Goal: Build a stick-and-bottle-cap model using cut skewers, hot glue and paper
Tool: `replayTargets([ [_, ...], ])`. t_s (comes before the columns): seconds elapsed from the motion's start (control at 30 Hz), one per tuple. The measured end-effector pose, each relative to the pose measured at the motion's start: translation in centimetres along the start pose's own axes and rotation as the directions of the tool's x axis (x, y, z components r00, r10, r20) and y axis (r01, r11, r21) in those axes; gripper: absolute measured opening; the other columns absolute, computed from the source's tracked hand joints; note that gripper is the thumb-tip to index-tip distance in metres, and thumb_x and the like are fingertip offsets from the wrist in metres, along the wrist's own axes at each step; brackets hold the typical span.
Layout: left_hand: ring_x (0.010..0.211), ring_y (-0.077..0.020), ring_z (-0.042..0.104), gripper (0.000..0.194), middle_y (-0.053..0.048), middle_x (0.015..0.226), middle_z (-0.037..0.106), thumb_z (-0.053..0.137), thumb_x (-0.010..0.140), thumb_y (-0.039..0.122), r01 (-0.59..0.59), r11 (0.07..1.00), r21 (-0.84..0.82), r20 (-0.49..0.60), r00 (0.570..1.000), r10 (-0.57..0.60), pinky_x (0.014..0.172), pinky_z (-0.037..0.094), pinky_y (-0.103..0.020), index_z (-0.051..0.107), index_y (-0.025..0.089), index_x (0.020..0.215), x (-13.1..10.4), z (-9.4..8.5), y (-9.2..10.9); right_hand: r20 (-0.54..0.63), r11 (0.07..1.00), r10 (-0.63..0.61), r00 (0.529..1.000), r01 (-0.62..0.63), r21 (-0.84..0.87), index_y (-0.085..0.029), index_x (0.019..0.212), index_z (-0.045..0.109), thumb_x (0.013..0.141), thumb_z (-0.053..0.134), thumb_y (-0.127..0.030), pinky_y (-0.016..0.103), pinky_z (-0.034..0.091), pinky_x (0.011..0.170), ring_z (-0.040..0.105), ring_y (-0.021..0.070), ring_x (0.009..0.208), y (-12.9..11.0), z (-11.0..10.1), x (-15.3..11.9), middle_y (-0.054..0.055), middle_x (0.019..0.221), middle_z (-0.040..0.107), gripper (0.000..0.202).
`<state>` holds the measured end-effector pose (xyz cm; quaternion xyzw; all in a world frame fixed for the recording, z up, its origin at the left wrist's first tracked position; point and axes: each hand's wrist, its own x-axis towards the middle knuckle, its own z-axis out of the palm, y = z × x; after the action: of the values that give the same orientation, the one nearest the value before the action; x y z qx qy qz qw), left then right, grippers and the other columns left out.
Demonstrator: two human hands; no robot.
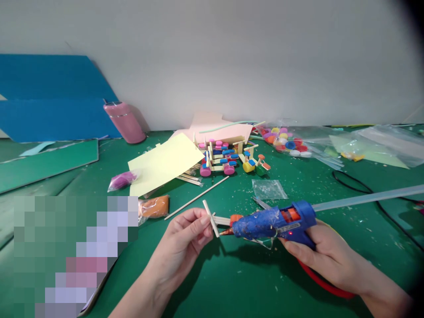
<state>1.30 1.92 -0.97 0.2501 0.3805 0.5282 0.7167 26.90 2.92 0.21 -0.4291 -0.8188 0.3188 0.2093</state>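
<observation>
My left hand (194,232) pinches a short pale wooden stick (211,219), which is tilted and joined or held against other thin sticks behind it; the joint is partly hidden by my fingers. My right hand (313,247) is wrapped round the handle of a blue hot glue gun (261,223), whose copper tip points left and is at or very near the lower part of the stick. A small red light shows on the gun. From its rear a clear glue stick (367,198) sticks out to the right.
Small stick models with coloured wheels (217,161) stand behind my hands. A yellow sheet (165,163), an orange clay packet (155,206) and a long thin stick (197,197) lie at left. Red scissor handles (327,282) are below my right hand; a black cable (386,205) runs at right.
</observation>
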Motion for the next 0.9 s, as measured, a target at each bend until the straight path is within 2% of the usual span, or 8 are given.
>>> replayTargets([
  [0.43,0.051,-0.0053,0.046,0.011,0.002,0.053,0.054,0.066,0.073,0.016,-0.006,1.000,0.008,-0.010,1.000,0.006,0.052,0.041,-0.014,0.062,0.013,0.063,0.0,0.0,0.1,0.030,1.000,0.009,1.000,-0.009,0.011,-0.020,0.069,0.058,0.085,0.046,-0.035,0.021,0.041,0.050,0.048,0.0127,0.054,-0.9,-0.3,0.3,-0.001,0.061,0.054,0.025],
  [0.57,0.050,-0.0048,0.044,0.012,0.002,0.052,0.053,0.068,0.071,0.017,0.003,1.000,0.020,-0.029,1.000,-0.003,0.050,0.039,-0.014,0.061,0.013,0.062,0.0,0.1,0.0,0.041,0.993,0.043,0.998,-0.047,0.110,-0.020,0.077,0.060,0.085,0.047,-0.036,0.023,0.044,0.055,0.053,0.0142,0.061,-0.6,-0.2,0.3,0.001,0.068,0.058,0.022],
  [0.63,0.050,-0.0049,0.045,0.011,0.002,0.053,0.054,0.069,0.070,0.018,0.011,1.000,0.030,-0.036,0.999,-0.010,0.051,0.039,-0.014,0.062,0.012,0.064,0.0,0.0,-0.2,0.039,0.977,0.071,0.997,-0.078,0.196,-0.020,0.079,0.060,0.085,0.047,-0.037,0.023,0.045,0.055,0.053,0.0140,0.061,-0.1,0.0,0.2,0.000,0.066,0.056,0.022],
  [0.77,0.052,-0.0052,0.046,0.011,0.002,0.053,0.053,0.069,0.070,0.019,0.026,0.998,0.051,-0.057,0.998,-0.023,0.053,0.039,-0.015,0.062,0.012,0.067,0.0,-0.1,-0.4,-0.077,0.895,0.166,0.983,-0.117,0.430,-0.019,0.086,0.054,0.084,0.049,-0.040,0.021,0.038,0.042,0.043,0.0097,0.046,0.9,0.9,0.1,-0.004,0.054,0.045,0.022],
  [0.83,0.052,-0.0053,0.046,0.011,0.002,0.053,0.053,0.069,0.071,0.019,0.033,0.998,0.060,-0.058,0.998,-0.029,0.054,0.039,-0.015,0.062,0.012,0.067,0.0,-0.1,-0.4,-0.169,0.840,0.223,0.960,-0.101,0.533,-0.020,0.088,0.049,0.083,0.052,-0.040,0.020,0.036,0.040,0.041,0.0089,0.043,1.2,1.1,0.3,-0.006,0.052,0.045,0.021],
  [0.9,0.053,-0.0053,0.046,0.010,0.002,0.054,0.053,0.069,0.071,0.019,0.034,0.997,0.062,-0.049,0.998,-0.031,0.055,0.040,-0.015,0.062,0.012,0.068,0.0,-0.1,-0.5,-0.272,0.828,0.243,0.931,-0.052,0.559,-0.021,0.088,0.046,0.083,0.052,-0.039,0.021,0.037,0.039,0.042,0.0092,0.042,1.4,0.9,0.7,-0.006,0.051,0.047,0.019],
])
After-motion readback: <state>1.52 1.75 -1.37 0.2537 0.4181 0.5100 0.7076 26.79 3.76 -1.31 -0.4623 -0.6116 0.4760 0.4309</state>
